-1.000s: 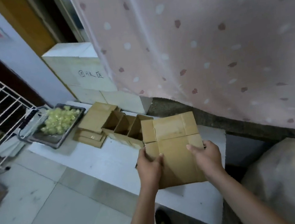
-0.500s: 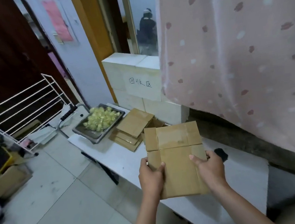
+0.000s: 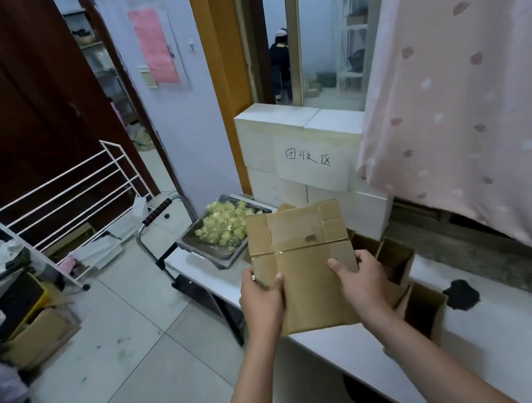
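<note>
1. Closest to me, the left hand (image 3: 263, 298) and right hand (image 3: 365, 284) pinch the lower half of the flat cardboard box (image 3: 301, 257), thumbs on top, the other fingers tucked underneath out of sight.
2. The box hangs above the counter's (image 3: 509, 339) front edge. It looks light, with stiff panels but floppy at its taped fold, so both side edges are the place to grip.
3. Behind it stand open boxes (image 3: 397, 257) and a tray (image 3: 212, 253) of yellow pieces.
</note>
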Demonstrator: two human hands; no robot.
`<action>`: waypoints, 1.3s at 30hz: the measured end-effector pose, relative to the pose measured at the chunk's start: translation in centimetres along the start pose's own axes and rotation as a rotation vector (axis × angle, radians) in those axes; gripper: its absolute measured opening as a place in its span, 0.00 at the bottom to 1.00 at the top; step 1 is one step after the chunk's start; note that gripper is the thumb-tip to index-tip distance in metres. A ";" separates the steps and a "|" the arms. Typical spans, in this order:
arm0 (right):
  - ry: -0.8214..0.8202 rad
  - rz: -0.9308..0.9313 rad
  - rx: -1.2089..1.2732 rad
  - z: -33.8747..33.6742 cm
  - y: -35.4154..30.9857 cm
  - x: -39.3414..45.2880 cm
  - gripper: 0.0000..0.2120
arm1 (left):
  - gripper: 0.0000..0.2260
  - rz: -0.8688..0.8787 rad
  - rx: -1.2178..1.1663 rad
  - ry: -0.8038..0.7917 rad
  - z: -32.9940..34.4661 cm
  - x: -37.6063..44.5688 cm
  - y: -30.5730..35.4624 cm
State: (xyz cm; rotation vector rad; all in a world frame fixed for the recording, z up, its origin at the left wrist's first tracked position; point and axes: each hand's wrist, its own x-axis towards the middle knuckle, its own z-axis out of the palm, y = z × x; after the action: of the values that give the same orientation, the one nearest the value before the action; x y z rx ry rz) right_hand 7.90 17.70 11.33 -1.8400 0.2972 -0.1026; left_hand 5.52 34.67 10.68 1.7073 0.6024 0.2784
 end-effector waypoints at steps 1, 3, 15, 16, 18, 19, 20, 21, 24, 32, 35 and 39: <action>-0.006 -0.005 -0.009 0.7 -0.2 0.3 0.12 | 0.14 -0.007 -0.014 0.006 -0.2 0.8 -0.1; -0.026 -0.014 -0.026 2.2 -0.3 1.2 0.14 | 0.14 -0.023 -0.029 0.010 -0.5 2.4 -0.6; 0.011 0.107 -0.066 13.4 2.4 9.7 0.18 | 0.17 -0.113 0.115 -0.002 0.3 16.1 -3.5; 0.015 0.139 -0.064 14.6 2.5 10.8 0.21 | 0.16 -0.119 0.139 -0.009 0.6 17.8 -3.7; 0.026 0.200 -0.055 16.6 2.6 12.9 0.26 | 0.14 -0.131 0.177 -0.042 1.1 20.9 -3.9; 0.039 0.220 -0.050 17.4 2.6 13.9 0.26 | 0.14 -0.137 0.193 -0.066 1.4 22.3 -3.8; 0.059 0.234 -0.042 18.1 2.5 14.9 0.25 | 0.14 -0.137 0.208 -0.089 1.7 23.7 -3.6; 0.079 0.244 -0.035 18.8 2.3 15.9 0.23 | 0.14 -0.135 0.221 -0.107 2.2 25.1 -3.4; 0.121 0.273 -0.070 20.1 1.7 19.3 0.21 | 0.15 -0.110 0.239 -0.142 3.9 29.0 -3.0; 0.242 0.338 -0.067 21.1 1.0 24.6 0.16 | 0.17 -0.108 0.278 -0.256 8.4 34.8 -1.6; 0.289 0.413 -0.049 21.1 1.6 25.4 0.20 | 0.17 -0.096 0.335 -0.351 10.0 36.6 -1.6; 0.351 0.468 -0.005 20.8 1.9 25.8 0.20 | 0.15 -0.152 0.299 -0.489 11.4 38.5 -2.3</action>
State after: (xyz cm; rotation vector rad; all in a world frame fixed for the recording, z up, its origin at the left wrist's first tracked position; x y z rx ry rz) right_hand 37.09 29.98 1.39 -1.7065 0.9635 -0.0984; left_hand 42.75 45.94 0.53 1.9116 0.4163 -0.3484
